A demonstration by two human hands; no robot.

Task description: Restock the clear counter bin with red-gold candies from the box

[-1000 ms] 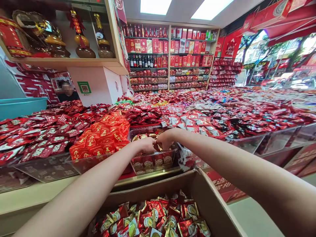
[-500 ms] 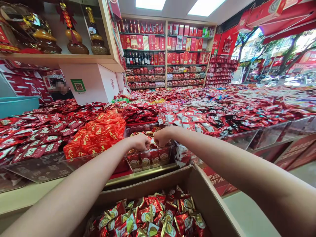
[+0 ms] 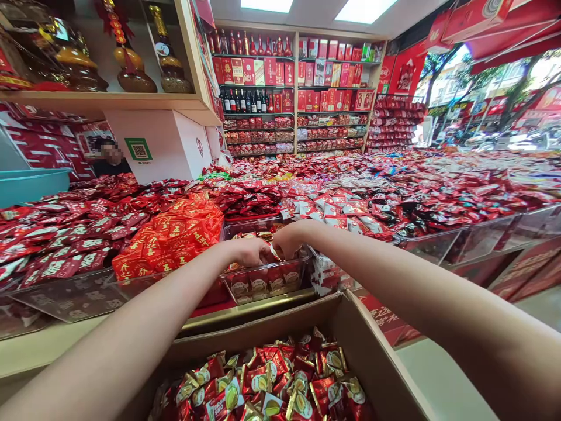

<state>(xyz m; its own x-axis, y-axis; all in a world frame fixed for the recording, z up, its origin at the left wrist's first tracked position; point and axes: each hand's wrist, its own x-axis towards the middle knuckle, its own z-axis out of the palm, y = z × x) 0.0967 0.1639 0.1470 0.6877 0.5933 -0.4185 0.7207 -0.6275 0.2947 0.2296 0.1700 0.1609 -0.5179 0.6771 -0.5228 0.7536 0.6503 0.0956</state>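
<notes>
Both hands reach into a clear plastic bin [image 3: 267, 283] of red-and-gold wrapped candies [image 3: 277, 280] standing in rows. My left hand [image 3: 253, 252] is over the bin's front left part, fingers curled downward. My right hand [image 3: 287, 238] is close beside it, bent at the wrist, with its fingers closed and mostly hidden. A small pale wrapper edge shows between the two hands; which hand grips it is unclear. Below my forearms, a cardboard box [image 3: 385, 356] holds many loose candies [image 3: 263, 380] in red and gold wrappers with a yellow-green fruit picture.
Orange-red packets [image 3: 175, 237] are heaped left of the bin, and white-and-red packets [image 3: 326, 207] to its right. More candy bins stretch along the counter. Shelves [image 3: 258, 82] of bottles and boxes stand behind. An overhanging cabinet [image 3: 144, 102] is at upper left; a person [image 3: 109, 158] is behind the counter.
My left hand has shifted slightly within the bin and its fingers have turned a little more toward my right hand. The right hand has barely moved.
</notes>
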